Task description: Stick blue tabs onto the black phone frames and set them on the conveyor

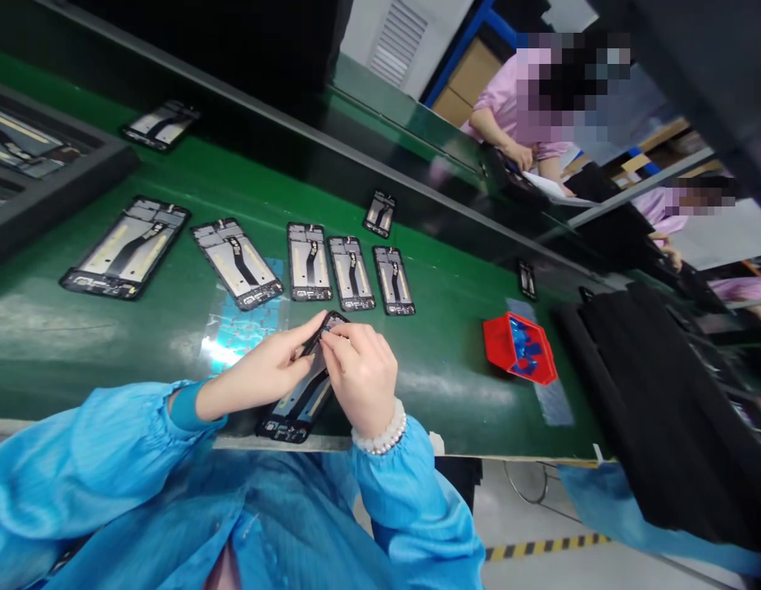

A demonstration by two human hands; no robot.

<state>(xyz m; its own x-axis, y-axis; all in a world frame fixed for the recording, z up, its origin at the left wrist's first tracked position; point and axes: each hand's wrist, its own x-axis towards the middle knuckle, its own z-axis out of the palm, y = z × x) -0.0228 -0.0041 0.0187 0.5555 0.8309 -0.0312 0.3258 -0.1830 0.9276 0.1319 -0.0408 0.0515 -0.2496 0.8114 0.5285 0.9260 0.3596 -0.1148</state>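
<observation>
Close to the bench's front edge lies an opened phone assembly (287, 422), a black frame with a dark flex cable down its grey back. My left hand (263, 360) grips its upper left side, thumb and fingers along the edge. At its top end my right hand (364, 377) pinches with thumb and forefinger; the tiny piece between them, if any, is too small to name. A row of similar phone assemblies (310, 262) lies just beyond my hands. Beside my left wrist is a shiny sheet of small blue film stickers (245, 328), partly behind the forearm.
To the right, a red bin (496, 344) holds blue film scraps. Black foam trays (668, 410) are stacked at the right edge, and another foam tray (73, 192) with phone parts sits at left. Across the dark divider, a person in pink (503, 98) works.
</observation>
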